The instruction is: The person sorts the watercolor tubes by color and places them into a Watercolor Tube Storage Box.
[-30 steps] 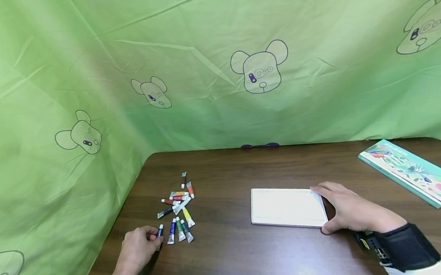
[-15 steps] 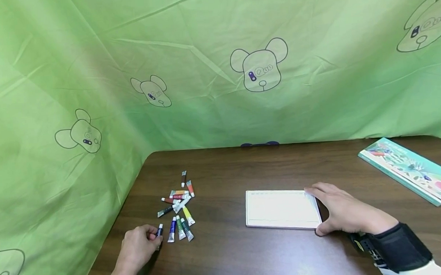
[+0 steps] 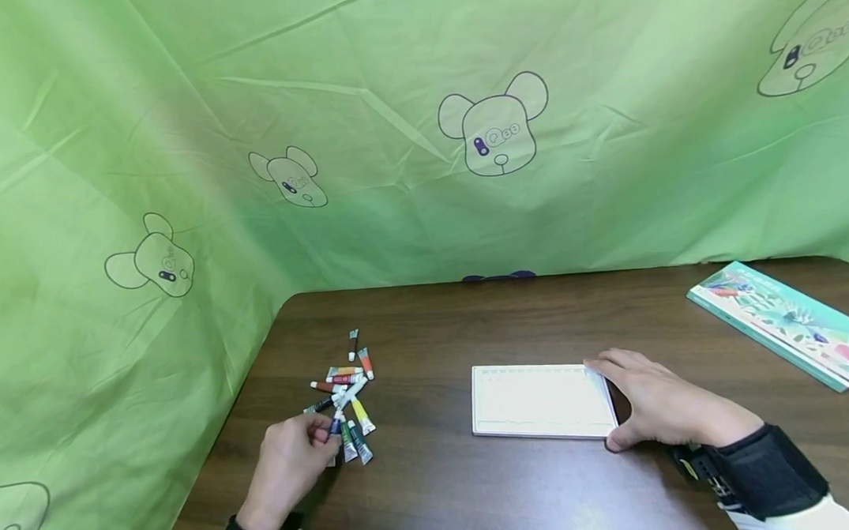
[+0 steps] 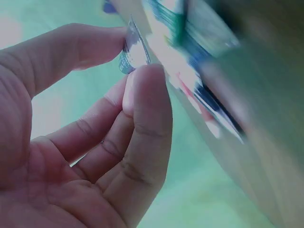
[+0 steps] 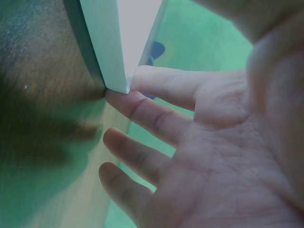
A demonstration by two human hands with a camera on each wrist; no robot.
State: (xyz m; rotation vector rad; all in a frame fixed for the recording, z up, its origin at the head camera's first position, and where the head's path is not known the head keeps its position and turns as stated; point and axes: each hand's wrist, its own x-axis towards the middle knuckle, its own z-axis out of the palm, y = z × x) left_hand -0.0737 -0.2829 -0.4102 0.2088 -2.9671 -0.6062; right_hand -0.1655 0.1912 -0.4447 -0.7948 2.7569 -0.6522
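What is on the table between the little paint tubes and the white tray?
Nothing: in the head view, only bare dark brown wooden table lies between the pile of small paint tubes and the flat white rectangular tray.

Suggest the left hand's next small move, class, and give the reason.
Probably lift the paint tube clear of the pile: the left hand already pinches it between thumb and fingertip, while the right hand rests open against the white tray.

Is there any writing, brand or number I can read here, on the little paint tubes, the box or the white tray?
None reads clearly.
Paint tubes: labels too small; the one the left hand pinches is blurred.
Green box: pictures and print, too small to read.
White tray, touched by the right hand: no readable marks.
Green cloth: bear drawings, no legible words.
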